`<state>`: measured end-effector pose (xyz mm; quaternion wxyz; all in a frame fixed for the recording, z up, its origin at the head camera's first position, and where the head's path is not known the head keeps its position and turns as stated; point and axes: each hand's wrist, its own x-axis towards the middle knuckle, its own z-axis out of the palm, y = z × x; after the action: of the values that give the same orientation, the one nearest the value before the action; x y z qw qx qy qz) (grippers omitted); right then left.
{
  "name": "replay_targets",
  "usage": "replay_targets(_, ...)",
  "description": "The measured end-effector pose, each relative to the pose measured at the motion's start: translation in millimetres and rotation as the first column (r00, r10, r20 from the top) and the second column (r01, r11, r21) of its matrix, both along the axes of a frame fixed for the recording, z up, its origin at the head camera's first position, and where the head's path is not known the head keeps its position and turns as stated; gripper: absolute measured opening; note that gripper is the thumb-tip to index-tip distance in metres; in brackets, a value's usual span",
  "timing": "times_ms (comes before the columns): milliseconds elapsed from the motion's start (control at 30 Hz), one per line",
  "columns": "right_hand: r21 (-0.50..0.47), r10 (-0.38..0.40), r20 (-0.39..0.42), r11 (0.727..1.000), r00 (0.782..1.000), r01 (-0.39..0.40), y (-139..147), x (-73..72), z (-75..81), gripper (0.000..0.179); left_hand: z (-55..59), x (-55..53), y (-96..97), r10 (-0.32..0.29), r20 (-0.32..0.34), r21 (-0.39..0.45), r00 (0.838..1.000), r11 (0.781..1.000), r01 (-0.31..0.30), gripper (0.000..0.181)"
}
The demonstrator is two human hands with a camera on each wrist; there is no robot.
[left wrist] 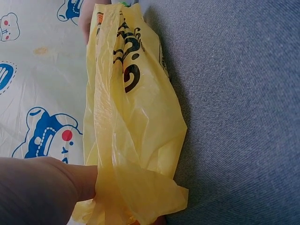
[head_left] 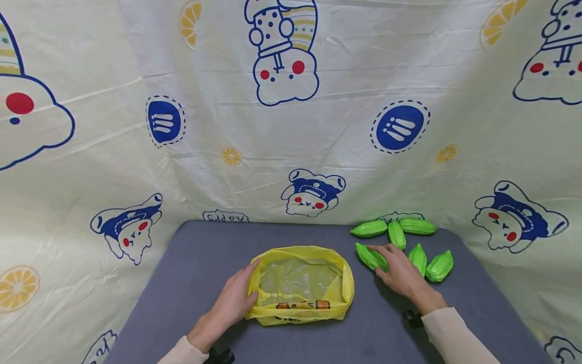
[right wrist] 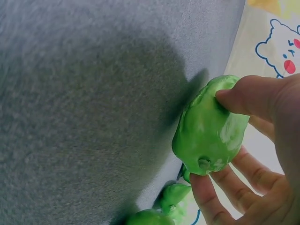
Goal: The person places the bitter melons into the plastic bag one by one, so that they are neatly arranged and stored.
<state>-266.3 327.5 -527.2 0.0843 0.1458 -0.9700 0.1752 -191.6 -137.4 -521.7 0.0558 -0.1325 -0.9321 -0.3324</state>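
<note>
A yellow plastic bag stands on the table with its mouth spread wide; no thing shows inside. My left hand holds the bag's left rim, and in the left wrist view the thumb overlaps the yellow film while the other fingers are hidden. To the right of the bag, my right hand grips a green ridged fruit, shaped like a star fruit with a pointed end. Seen from the right wrist, thumb and fingers pinch this fruit from opposite sides, its short stem showing.
Several more green fruits lie at the table's far right, among them one right of my hand and one at the back edge. The grey table meets a hanging white printed cloth behind and at both sides.
</note>
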Motion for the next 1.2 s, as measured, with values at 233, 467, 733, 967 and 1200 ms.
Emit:
replay_targets(233, -0.009, 0.013, -0.011, 1.0, 1.0, -0.013, -4.9, 1.4, 3.4, 0.065, 0.0, 0.8, -0.6, -0.002, 0.011, 0.0, 1.0, 1.0, 0.002, 0.081)
replay_targets(467, -0.008, 0.023, -0.021, 1.0, 1.0, -0.023, -12.7, 5.0, 13.4, 0.066, 1.1, -0.1, 0.6, -0.007, 0.039, -0.005, 0.999, 1.0, 0.007, 0.082)
replay_targets(733, 0.001, 0.037, -0.058, 0.999, 0.998, -0.037, -22.1, 8.2, 24.3, 0.068, 0.7, -0.6, 1.4, -0.006, 0.061, -0.006, 0.998, 1.0, 0.007, 0.082)
replay_targets(967, -0.004, 0.046, -0.058, 0.999, 0.997, -0.046, -30.4, 10.0, 32.9, 0.069, 0.0, -1.8, 1.3, -0.014, 0.084, 0.001, 0.996, 1.0, 0.014, 0.082)
replay_targets(1200, 0.004, 0.053, -0.069, 0.999, 0.996, -0.053, -35.0, 10.8, 38.5, 0.071, -0.1, -1.4, 2.3, -0.012, 0.074, -0.015, 0.997, 1.0, 0.013, 0.084)
